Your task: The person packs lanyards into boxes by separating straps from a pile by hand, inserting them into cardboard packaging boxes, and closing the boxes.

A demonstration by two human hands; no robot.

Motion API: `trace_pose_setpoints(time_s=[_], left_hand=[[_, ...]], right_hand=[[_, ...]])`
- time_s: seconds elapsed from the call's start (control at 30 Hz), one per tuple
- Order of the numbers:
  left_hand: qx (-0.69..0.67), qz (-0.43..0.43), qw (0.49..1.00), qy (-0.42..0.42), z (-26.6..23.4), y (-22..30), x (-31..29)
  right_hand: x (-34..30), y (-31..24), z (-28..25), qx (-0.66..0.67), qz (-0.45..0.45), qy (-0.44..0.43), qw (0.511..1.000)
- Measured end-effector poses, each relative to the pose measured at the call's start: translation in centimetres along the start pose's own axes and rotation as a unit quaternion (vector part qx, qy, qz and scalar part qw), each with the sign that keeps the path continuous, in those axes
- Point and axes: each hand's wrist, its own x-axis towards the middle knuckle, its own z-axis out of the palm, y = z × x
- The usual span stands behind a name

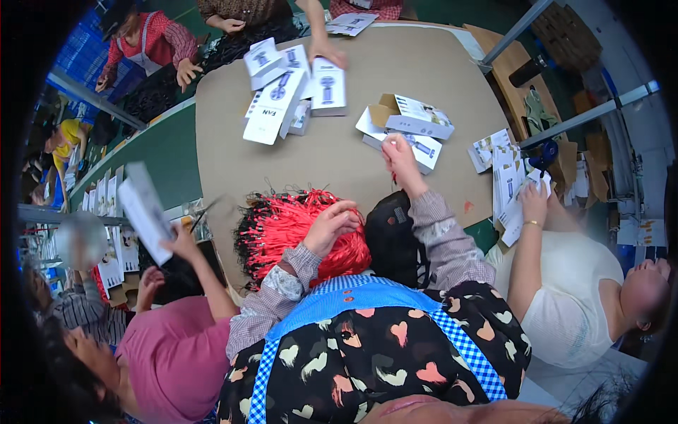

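My left hand (330, 227) hovers over a heap of red cord straps (296, 233) with black ends, its fingers loosely bent and apart, with nothing visible in them. My right hand (402, 161) is raised at the near edge of some white printed boxes, its fingertips pinched together. A small dark red bit shows below that hand, too little to name. The upper white box (422, 116) has a raised brown flap at its left end and rests on another white box (424, 150). Beside the straps, close to my body, lies a black bag (393, 237).
White boxes (275, 99) are piled across the brown tabletop (452, 63), where a person's hand (326, 53) touches one. At left, a person in pink holds a white box (145, 212). At right, a person in white handles boxes (507, 187). A metal post (519, 32) rises at the back right.
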Motion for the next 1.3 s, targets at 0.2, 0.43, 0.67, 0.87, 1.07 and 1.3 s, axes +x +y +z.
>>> trace_pose_setpoints(time_s=[0.2, 0.43, 0.67, 0.87, 1.07, 1.3], left_hand=[[0.017, -0.013, 0.997, 0.07, -3.1, -1.1, -0.6], [0.021, -0.003, 0.991, 0.132, -3.6, -1.6, -1.1], [0.512, 0.304, 0.749, 0.29, -2.1, 0.1, -0.6], [0.594, 0.318, 0.607, 0.42, 0.6, 1.8, -0.6], [0.523, 0.404, 0.597, 0.455, -3.2, -0.3, -1.5], [0.354, 0.327, 0.808, 0.338, -2.0, -1.5, -5.1]], right_hand=[[6.2, -2.5, -2.8, -0.754, -0.128, 0.101, 0.636], [8.1, -3.4, -5.9, -0.827, -0.19, 0.109, 0.518], [-2.9, -9.7, 6.9, -0.568, -0.401, 0.125, 0.708], [-9.2, -7.1, 13.8, -0.363, -0.286, 0.034, 0.886], [-11.4, -3.5, 16.5, -0.282, -0.245, -0.057, 0.926], [-9.9, -8.9, 18.6, -0.074, -0.185, -0.153, 0.968]])
